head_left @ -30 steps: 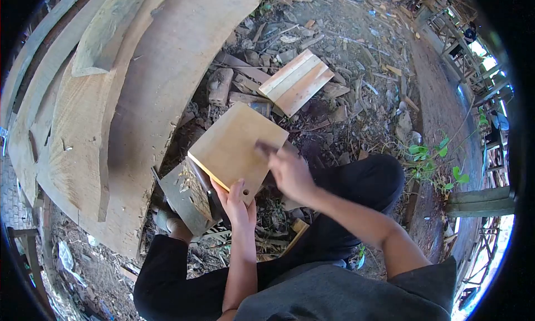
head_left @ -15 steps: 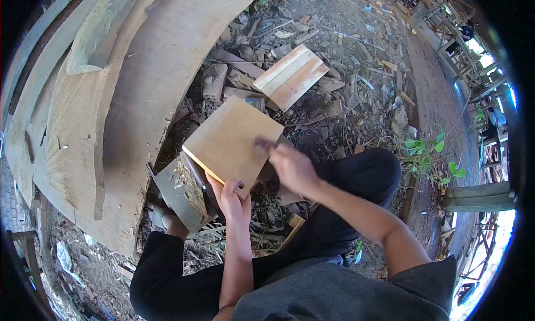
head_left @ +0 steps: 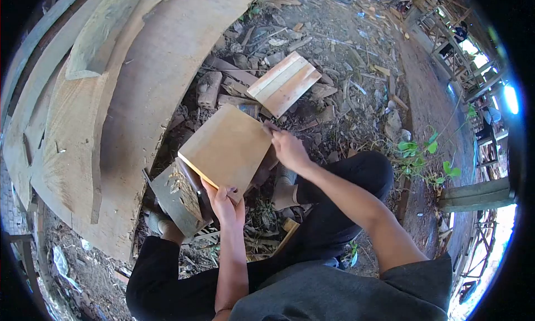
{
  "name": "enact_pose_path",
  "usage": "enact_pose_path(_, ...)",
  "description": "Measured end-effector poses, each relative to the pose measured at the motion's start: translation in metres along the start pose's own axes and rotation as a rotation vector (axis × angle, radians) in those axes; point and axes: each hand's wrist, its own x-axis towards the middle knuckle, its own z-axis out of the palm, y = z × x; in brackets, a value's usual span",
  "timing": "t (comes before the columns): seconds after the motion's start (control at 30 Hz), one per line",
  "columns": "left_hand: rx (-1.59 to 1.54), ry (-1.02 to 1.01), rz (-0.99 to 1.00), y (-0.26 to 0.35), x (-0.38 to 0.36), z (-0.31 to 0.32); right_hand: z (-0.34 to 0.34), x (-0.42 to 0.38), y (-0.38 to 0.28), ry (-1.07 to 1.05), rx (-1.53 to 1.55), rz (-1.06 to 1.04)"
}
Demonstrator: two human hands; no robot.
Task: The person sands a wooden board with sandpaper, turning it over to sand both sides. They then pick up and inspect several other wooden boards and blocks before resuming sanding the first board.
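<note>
A square, smooth tan wooden board (head_left: 227, 145) lies tilted in front of me. My left hand (head_left: 224, 201) grips its lower edge, thumb on top and fingers underneath. My right hand (head_left: 291, 152) is closed on a small dark brown piece of sandpaper (head_left: 270, 127), held at the board's upper right edge. Beneath the board, partly hidden, is a grey block (head_left: 179, 198) with a rough, splintered side. Dark rounded shapes also show under the board, too covered to name.
Large sawn planks (head_left: 150, 87) are stacked at left. A panel of joined wooden strips (head_left: 284, 83) lies beyond the board on rubble and wood scraps. A brick (head_left: 209, 90) lies nearby. Green leaves (head_left: 415, 151) grow at right, near a concrete post (head_left: 473, 194).
My right hand has moved the sandpaper from over the board's face to its upper right edge, and is less blurred. My left hand keeps its grip; the view has shifted slightly.
</note>
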Motion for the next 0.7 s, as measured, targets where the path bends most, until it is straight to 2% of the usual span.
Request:
enact_pose_path(0.1, -0.002, 0.000, -0.017, -0.001, 0.004, -0.009, -0.019, -0.034, -0.072, -0.184, 0.042, -0.169)
enact_pose_path(0.13, 0.018, 0.002, -0.033, -0.001, 0.005, -0.010, -0.013, -0.049, -0.081, -0.124, 0.144, -0.350)
enact_pose_path(0.2, -0.030, 0.005, -0.011, 0.001, 0.000, 0.001, -0.019, -0.053, -0.092, -0.170, 0.198, -0.418)
enact_pose_path(0.27, -0.008, 0.026, -0.012, 0.002, 0.001, 0.001, -0.013, -0.017, -0.062, -0.182, -0.050, -0.309)
enact_pose_path(0.3, -0.010, -0.025, -0.033, 0.004, 0.001, 0.001, -0.010, 0.005, -0.043, -0.275, -0.012, -0.039)
enact_pose_path(0.33, -0.011, -0.023, -0.023, 0.003, 0.000, 0.000, -0.011, 0.022, -0.037, -0.040, 0.121, -0.057)
enact_pose_path(0.4, -0.020, -0.029, -0.001, 0.000, 0.001, 0.000, -0.015, 0.027, -0.046, -0.218, -0.007, -0.008)
enact_pose_path(0.47, -0.035, -0.027, -0.013, -0.001, -0.002, 0.001, 0.009, -0.002, -0.070, -0.199, -0.023, -0.333)
enact_pose_path(0.53, -0.098, 0.018, -0.051, 0.000, 0.000, -0.001, 0.007, -0.028, -0.108, -0.091, 0.097, -0.629)
enact_pose_path(0.57, -0.090, 0.024, -0.054, 0.001, -0.001, -0.003, 0.003, -0.022, -0.112, -0.183, 0.164, -0.512)
enact_pose_path(0.6, -0.049, 0.018, -0.055, 0.002, -0.001, -0.005, 0.008, -0.004, -0.103, -0.222, 0.066, -0.508)
enact_pose_path(0.7, 0.029, -0.010, -0.035, 0.002, 0.002, -0.006, 0.026, 0.054, -0.063, -0.122, 0.064, -0.194)
